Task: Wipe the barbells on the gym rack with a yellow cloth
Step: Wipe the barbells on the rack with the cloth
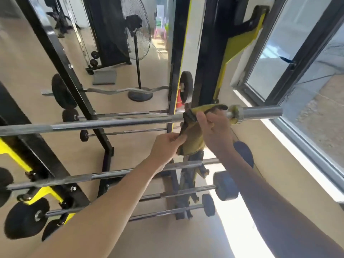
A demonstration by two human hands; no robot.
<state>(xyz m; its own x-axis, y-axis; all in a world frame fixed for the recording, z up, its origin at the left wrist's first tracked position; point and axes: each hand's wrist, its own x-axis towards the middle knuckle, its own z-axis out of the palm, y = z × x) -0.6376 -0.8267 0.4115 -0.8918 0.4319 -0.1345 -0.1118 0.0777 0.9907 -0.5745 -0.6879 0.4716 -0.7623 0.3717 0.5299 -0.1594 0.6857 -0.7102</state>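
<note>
A: Yellow cloth (pixel 193 138) is draped over the top barbell (pixel 111 122), right by the collar near the rack upright (pixel 175 71). My right hand (pixel 214 123) is clamped on the cloth around the bar; my left hand (pixel 167 144) pinches the hanging tail below.

B: Risks?

A: Tail hangs close to the rack hooks, so I judge it could snag if I slide left. Cloth is bunched, so part of the bar may get skipped. A hard push could roll the bar in its cradle, and the sleeve end (pixel 260 112) sticks out near the window (pixel 297 53).

B: Lower bars?

A: Lower barbell (pixel 111 175) looks untouched, can't tell for sure.
</note>
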